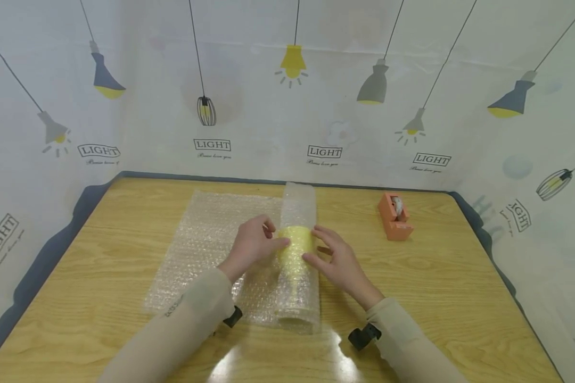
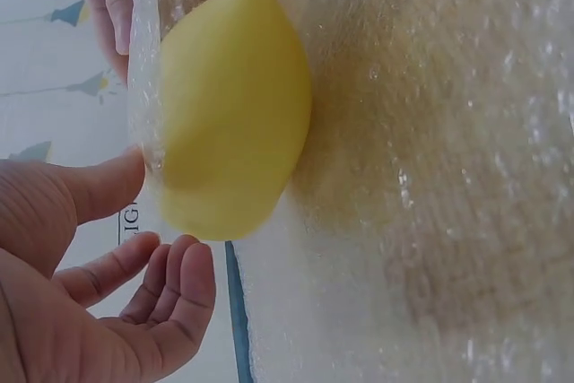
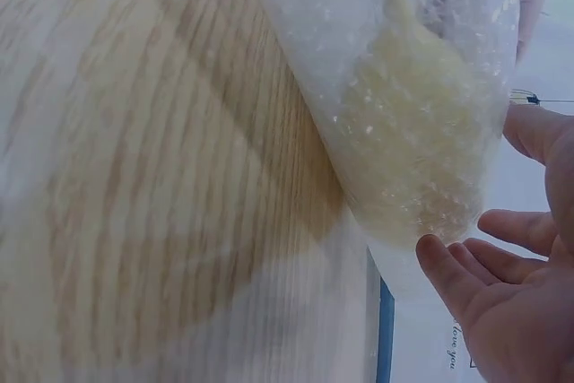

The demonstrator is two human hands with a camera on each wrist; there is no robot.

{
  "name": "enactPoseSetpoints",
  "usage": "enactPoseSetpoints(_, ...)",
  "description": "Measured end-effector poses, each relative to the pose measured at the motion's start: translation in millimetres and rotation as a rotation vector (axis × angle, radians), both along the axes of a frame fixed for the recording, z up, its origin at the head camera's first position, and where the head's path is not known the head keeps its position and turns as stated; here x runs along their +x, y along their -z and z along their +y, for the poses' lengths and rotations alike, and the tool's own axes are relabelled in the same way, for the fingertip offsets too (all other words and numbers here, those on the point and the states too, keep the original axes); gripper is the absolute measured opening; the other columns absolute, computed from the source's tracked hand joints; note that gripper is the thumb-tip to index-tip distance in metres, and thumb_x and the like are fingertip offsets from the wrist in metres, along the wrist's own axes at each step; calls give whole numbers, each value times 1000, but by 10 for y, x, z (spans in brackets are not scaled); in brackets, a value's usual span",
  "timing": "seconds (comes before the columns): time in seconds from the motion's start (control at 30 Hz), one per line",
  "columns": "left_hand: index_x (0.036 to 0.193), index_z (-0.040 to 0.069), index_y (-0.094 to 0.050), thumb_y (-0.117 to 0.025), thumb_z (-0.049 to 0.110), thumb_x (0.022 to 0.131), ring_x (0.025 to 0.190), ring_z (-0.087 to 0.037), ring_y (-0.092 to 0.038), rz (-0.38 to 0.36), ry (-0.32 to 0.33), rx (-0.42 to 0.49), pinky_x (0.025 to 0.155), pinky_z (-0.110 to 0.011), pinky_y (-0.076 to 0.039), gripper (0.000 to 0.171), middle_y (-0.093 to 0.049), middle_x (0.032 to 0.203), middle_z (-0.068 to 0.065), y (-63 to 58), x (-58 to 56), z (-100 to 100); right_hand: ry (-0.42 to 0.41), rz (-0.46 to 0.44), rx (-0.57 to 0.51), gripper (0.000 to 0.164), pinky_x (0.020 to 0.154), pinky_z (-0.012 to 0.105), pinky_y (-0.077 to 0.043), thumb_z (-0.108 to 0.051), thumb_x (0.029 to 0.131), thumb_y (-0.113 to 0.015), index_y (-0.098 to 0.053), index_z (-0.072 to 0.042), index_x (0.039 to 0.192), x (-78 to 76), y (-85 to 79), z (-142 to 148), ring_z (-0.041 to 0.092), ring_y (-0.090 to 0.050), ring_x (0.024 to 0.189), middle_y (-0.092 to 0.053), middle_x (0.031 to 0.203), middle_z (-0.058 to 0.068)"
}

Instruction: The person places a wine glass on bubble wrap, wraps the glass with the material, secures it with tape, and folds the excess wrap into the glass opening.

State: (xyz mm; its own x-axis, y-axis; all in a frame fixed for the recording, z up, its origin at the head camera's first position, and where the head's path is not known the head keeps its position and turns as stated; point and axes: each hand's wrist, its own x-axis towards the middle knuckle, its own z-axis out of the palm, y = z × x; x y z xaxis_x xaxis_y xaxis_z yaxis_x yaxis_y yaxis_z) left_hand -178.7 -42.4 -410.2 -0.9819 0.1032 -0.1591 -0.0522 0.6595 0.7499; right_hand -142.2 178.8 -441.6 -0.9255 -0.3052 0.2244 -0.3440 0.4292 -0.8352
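Note:
A yellow bulb-shaped object with a narrow neck [image 2: 238,105], like a vase, lies on its side in bubble wrap [image 1: 299,205], its neck towards me. The wrap's right part is folded up over it, while its left part lies flat. My left hand [image 1: 256,239] is at the object's left side, thumb on the wrap's upper edge and fingers loosely bent near the wide end. On the other side my right hand [image 1: 337,260] touches the wrap with its thumb and fingertips. In the right wrist view the yellow body [image 3: 413,132] shows blurred through the bubbles.
An orange tape dispenser [image 1: 395,218] with a roll of tape stands at the back right of the wooden table [image 1: 441,276]. A white sheet printed with lamps [image 1: 249,69] hangs along the back and both sides. The near end of the roll lies close to the front.

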Motion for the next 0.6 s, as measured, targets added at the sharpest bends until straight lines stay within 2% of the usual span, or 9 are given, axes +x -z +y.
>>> enactPoseSetpoints(0.17, 103, 7, -68, -85, 22, 87, 95, -26, -64, 78, 28, 6, 80, -40, -58, 28, -70, 104, -11, -15, 15, 11, 6, 20, -4, 57, 101, 48, -55, -8, 93, -77, -52, 11, 141, -4, 14, -45, 48, -47, 138, -43, 154, 30)
enactPoseSetpoints(0.33, 100, 6, -74, -83, 14, 87, 93, -25, -66, 135, 57, -27, 82, -40, -59, 17, -72, 99, -10, -44, 27, 36, 19, 49, 27, 58, 99, 44, -56, -9, 91, -79, -54, 10, 140, -8, 12, -81, 46, -50, 136, -46, 152, 29)
enactPoseSetpoints(0.47, 100, 5, -78, -80, 12, 89, 92, -23, -68, 154, 90, -70, 83, -39, -59, 12, -75, 97, -8, -63, 44, 40, 31, 61, 42, 59, 98, 43, -57, -10, 90, -81, -55, 10, 139, -11, 4, -108, 44, -52, 134, -47, 149, 28)
enactPoseSetpoints(0.6, 99, 4, -79, -76, 10, 92, 86, -21, -69, 163, 127, -130, 79, -37, -60, 10, -76, 96, -8, -98, 68, 48, 49, 47, 49, 60, 99, 42, -57, -11, 88, -83, -56, 9, 138, -11, -14, -143, 42, -54, 130, -48, 143, 27)
